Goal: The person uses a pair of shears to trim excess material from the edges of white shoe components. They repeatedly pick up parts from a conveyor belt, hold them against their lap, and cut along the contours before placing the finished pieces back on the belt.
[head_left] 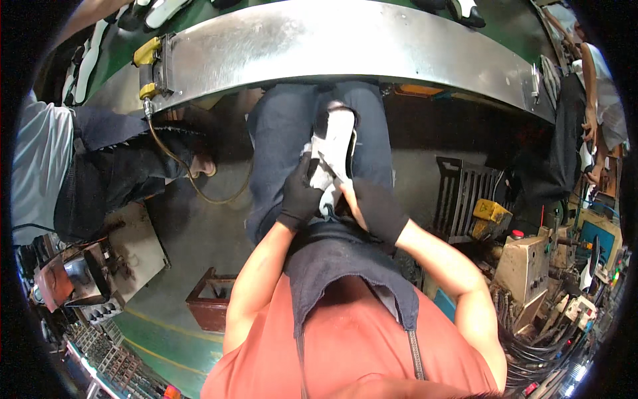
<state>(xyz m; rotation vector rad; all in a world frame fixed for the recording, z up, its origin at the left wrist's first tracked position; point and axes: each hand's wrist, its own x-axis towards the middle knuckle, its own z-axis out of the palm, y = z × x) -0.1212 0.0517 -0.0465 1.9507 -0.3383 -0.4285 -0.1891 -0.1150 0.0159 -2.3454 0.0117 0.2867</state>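
Across my lap lies a white shoe (341, 136) with dark parts at its far end and along its side. My left hand (302, 194), in a dark glove, is closed on the shoe's left edge. Against the near right part of the shoe sits my right hand (376, 205), also in a dark glove with bare fingers showing. Its fingers are bent round a thin, dark, blade-like tool (328, 165) that slants over the white surface. The tool's exact kind is too small to tell, and the grip partly hides it.
Beyond my knees runs a shiny metal ledge (332, 40); a yellow air tool (149, 63) with a hose (179, 159) hangs at its left. More shoes (163, 12) lie on the green belt behind. People sit at left and right. Machinery (525, 266) stands at lower right.
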